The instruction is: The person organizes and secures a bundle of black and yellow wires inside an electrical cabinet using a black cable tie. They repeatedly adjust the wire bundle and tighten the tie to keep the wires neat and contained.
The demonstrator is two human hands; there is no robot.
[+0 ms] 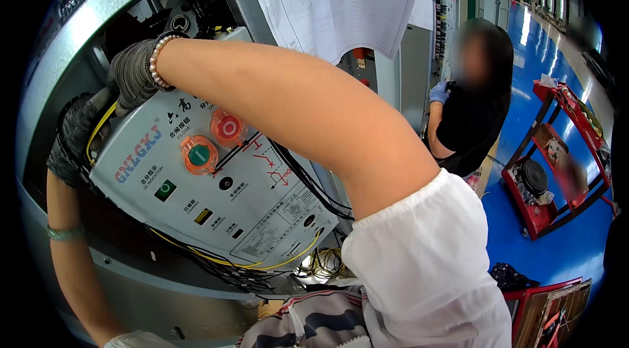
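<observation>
A grey switchgear mechanism with a light grey front panel (262,187) sits tilted inside a metal cabinet. A green button and a red button (228,127), each in an orange surround, are on the panel. My right hand (136,74), in a grey knit glove, reaches across to the panel's upper left corner, fingers curled. Beside the panel's left edge is my gloved left hand (73,138), its fingers bent and partly in shadow. A yellow wire (99,130) runs between the two hands. What either hand grips is hidden by the gloves.
Black and yellow wires (229,263) run along the panel's lower edge. Paper drawings (341,0) hang above my right arm. To the right, a person (475,99) in black with blue gloves stands by another cabinet. Red shelved carts (534,213) stand on the blue floor.
</observation>
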